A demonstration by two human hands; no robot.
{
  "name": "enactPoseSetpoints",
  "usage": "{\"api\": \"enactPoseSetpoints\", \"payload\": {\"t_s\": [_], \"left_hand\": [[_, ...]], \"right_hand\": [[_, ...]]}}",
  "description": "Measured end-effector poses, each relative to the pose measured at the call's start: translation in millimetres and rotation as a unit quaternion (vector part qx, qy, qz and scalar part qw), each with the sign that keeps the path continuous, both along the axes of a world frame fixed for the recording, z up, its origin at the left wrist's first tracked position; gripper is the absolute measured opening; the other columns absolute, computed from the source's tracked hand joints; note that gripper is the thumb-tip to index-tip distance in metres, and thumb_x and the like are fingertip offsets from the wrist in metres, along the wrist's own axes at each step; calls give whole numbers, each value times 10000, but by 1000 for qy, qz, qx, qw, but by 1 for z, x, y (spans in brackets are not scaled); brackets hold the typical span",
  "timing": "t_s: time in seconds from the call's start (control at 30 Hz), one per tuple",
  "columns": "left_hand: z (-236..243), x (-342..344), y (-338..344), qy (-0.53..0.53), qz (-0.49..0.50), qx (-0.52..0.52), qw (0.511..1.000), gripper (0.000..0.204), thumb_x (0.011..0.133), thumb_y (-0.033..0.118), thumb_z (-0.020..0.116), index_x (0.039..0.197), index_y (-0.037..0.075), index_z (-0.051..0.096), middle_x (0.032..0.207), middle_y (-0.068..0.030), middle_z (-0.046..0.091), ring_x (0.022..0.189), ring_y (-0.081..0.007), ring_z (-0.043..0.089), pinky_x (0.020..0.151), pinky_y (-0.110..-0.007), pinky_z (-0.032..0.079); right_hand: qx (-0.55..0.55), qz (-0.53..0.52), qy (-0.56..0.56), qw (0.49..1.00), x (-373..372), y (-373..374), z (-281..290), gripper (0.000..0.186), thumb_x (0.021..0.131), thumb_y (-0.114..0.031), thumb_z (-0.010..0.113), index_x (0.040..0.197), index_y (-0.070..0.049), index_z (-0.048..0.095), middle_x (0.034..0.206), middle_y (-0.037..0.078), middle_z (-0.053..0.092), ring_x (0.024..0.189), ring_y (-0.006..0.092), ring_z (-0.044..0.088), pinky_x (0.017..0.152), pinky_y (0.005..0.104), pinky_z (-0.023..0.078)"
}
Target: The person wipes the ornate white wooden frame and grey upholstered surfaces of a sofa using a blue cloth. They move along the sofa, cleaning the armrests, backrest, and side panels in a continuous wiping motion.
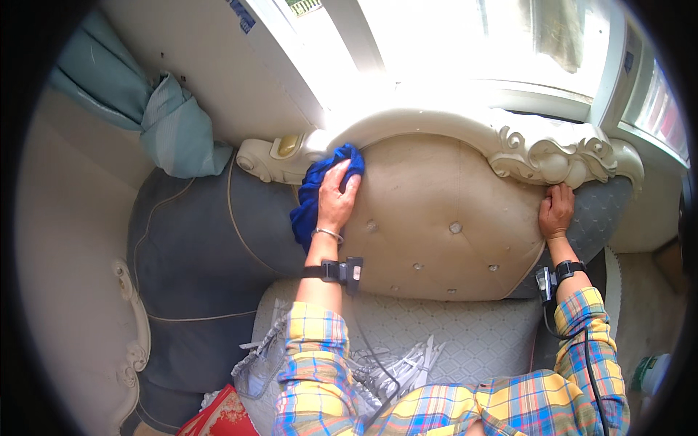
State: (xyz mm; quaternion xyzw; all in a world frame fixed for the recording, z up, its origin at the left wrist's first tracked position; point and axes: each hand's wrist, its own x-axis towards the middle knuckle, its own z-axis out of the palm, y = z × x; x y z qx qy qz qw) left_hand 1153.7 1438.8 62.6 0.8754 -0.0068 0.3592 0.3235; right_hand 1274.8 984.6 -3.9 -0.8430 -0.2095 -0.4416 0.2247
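My left hand (337,200) is closed on a bunched blue cloth (311,195). It presses the cloth against the left side of a tan tufted backrest (422,196), just below the cream carved trim (429,121) of a sofa. At the backrest's upper right, my right hand (557,211) has its fingers curled against the lower edge of the carved scrollwork (556,161). Its fingertips are partly hidden there. Several shiny buttons (456,227) dot the tan panel.
Grey upholstery (196,254) curves round on the left. The patterned seat (465,334) bears a pile of silvery-white strips (400,367), with a red patterned fabric (222,414) beside it. A knotted light-blue curtain (178,123) hangs at left. Bright windows (494,43) stand behind the sofa.
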Motion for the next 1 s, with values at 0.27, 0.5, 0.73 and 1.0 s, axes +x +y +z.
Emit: {"api": "enactPoseSetpoints", "payload": {"t_s": [0.27, 0.5, 0.73, 1.0], "left_hand": [[-23, -30, 111, 175, 262, 317, 894, 350, 821, 327, 604, 996, 29, 661, 993, -149, 642, 1022, -311, 571, 906, -409, 443], [-40, 1, 100, 186, 434, 218, 854, 286, 827, 288, 579, 972, 61, 677, 1028, -122, 633, 1132, -264, 507, 908, -490, 387], [-2, 21, 32, -67, 150, -180, 970, 294, 954, 227, 529, 1032, -32, 643, 884, -182, 677, 802, -260, 628, 761, -359, 482], [32, 71, 13, -67, 291, 192, 935, 443, 938, 358, 484, 1163, -7, 594, 1170, -187, 603, 1125, -333, 533, 1005, -445, 358]], "right_hand": [[-3, 2, 9, 1000, -3, 1, 2, 58, 704, -69, 482, 762, -63, 474, 787, 117, 468, 776, 336, 468, 709, 435, 382], [0, -6, 8, 1000, -2, 3, 2, 75, 687, -93, 496, 757, -67, 486, 804, 129, 470, 790, 340, 472, 704, 446, 377], [4, -13, 20, 1000, -5, 2, 6, 95, 674, -105, 515, 758, -70, 490, 792, 122, 467, 775, 326, 473, 697, 441, 380], [8, -3, 12, 1000, -2, 1, 3, 84, 673, -94, 514, 749, -70, 488, 791, 122, 469, 778, 328, 475, 694, 435, 381]]}}
